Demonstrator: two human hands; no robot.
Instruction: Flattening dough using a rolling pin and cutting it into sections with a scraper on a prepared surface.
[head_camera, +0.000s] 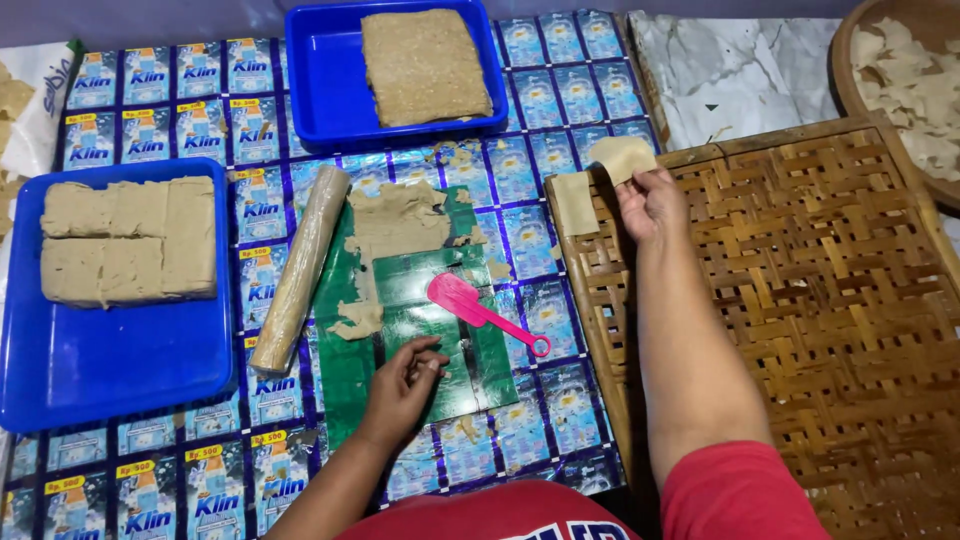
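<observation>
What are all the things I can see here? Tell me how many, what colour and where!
blue trays: two, blue; one at the left, one at top centre.
dough blocks: several, tan, in the left tray.
dough slab: one, brown, in the top tray.
rolling pin: one, wrapped in clear film, beside the green sheet.
green sheet: one, green, centre, with dough scraps on it.
pink scraper: one, pink, lying on the green sheet.
woven rack: one, brown, at the right.
thin dough sheets: two, pale, at the rack's top left corner.
round tray: one, top right, holding pale pieces.
left hand: on the green sheet.
right hand: pinching one thin sheet.
</observation>
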